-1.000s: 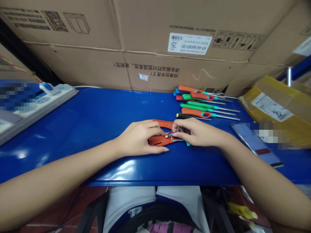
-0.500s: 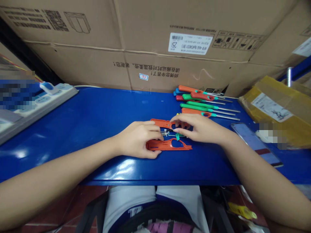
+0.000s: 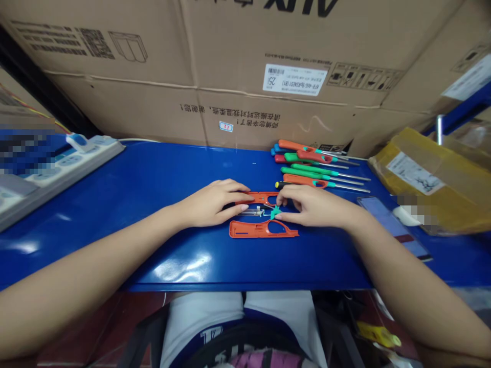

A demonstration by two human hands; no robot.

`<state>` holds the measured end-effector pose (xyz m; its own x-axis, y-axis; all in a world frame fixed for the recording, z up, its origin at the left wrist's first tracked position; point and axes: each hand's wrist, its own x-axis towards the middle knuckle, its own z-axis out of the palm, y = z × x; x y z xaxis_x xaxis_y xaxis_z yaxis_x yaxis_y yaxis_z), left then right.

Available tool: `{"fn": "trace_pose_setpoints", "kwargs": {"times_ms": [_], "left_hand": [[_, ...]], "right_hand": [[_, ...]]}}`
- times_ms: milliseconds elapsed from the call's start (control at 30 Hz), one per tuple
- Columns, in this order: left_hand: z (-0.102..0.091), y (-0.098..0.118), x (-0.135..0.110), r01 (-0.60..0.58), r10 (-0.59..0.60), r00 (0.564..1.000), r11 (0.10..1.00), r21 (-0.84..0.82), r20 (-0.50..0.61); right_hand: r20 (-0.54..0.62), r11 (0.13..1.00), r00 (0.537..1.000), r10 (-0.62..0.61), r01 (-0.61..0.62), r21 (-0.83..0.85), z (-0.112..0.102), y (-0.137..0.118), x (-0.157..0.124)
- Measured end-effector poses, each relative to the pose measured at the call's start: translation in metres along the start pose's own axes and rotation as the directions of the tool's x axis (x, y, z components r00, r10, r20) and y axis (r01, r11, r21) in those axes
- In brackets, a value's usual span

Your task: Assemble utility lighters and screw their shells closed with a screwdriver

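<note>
Two orange halves of a lighter shell lie opened up in the middle of the blue table. My left hand rests its fingers on the upper shell half, its thumb by a clear fuel tank. Thin wires run from the tank's right end to a green trigger. My right hand has thumb and index finger closed on that trigger. The lower shell half lies free just below, untouched, its hollow side up. My fingers hide part of the upper half.
Several long-necked lighters lie behind my right hand, with a yellow-and-black tool handle beside them. On the right are a phone and a taped yellow package. A power strip sits at left; a big cardboard box stands behind.
My left hand has let go of the lower shell half and moved up to the upper one. The green trigger has shifted up and left, now between my right fingertips.
</note>
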<state>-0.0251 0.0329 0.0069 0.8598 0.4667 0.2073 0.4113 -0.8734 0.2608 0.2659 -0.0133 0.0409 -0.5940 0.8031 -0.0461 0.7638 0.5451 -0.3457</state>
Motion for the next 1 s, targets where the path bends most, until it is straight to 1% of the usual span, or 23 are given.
{"fn": "trace_pose_setpoints", "kwargs": {"times_ms": [67,133,333,433,533,633,700,800,900,1000], "left_hand": [[0.000,-0.003,0.000,-0.013,0.013,1.000,1.000,-0.012,0.020],[-0.001,-0.004,0.000,-0.007,0.007,1.000,1.000,0.000,0.015],[-0.002,-0.005,-0.001,0.034,-0.034,0.999,0.998,0.055,-0.006],[-0.003,0.000,0.000,0.028,-0.024,0.998,0.997,0.069,-0.054],[-0.004,0.009,0.000,-0.008,0.013,0.992,0.999,0.044,-0.127],[-0.004,0.021,0.001,-0.033,0.037,0.988,0.999,0.027,-0.151],[-0.004,0.029,0.001,-0.069,0.071,0.991,0.997,0.023,-0.113],[-0.002,0.036,0.001,-0.109,0.109,0.992,0.994,0.010,-0.064],[0.001,0.038,0.000,-0.127,0.127,0.992,0.992,-0.002,-0.024],[0.002,0.036,-0.001,-0.142,0.142,0.990,0.990,-0.006,0.005]], "right_hand": [[-0.006,0.998,0.999,-0.032,0.032,-0.061,0.007,-0.002,0.004],[-0.044,0.996,0.999,-0.028,0.024,-0.088,0.013,-0.003,0.006],[-0.143,0.999,0.988,-0.050,0.050,0.000,0.021,-0.003,0.004],[-0.224,0.998,0.973,-0.061,0.061,-0.007,0.021,-0.001,0.002],[-0.310,0.997,0.949,-0.053,0.067,0.035,0.024,0.002,0.002],[-0.388,0.995,0.921,-0.042,0.076,0.071,0.029,0.005,0.002],[-0.444,0.992,0.895,-0.046,0.092,0.083,0.032,0.005,0.003],[-0.555,0.984,0.831,-0.036,0.125,0.123,0.035,0.002,0.003],[-0.634,0.962,0.773,0.031,0.150,0.230,0.033,-0.003,0.002],[-0.654,0.935,0.747,0.119,0.138,0.328,0.027,-0.004,0.000]]}}
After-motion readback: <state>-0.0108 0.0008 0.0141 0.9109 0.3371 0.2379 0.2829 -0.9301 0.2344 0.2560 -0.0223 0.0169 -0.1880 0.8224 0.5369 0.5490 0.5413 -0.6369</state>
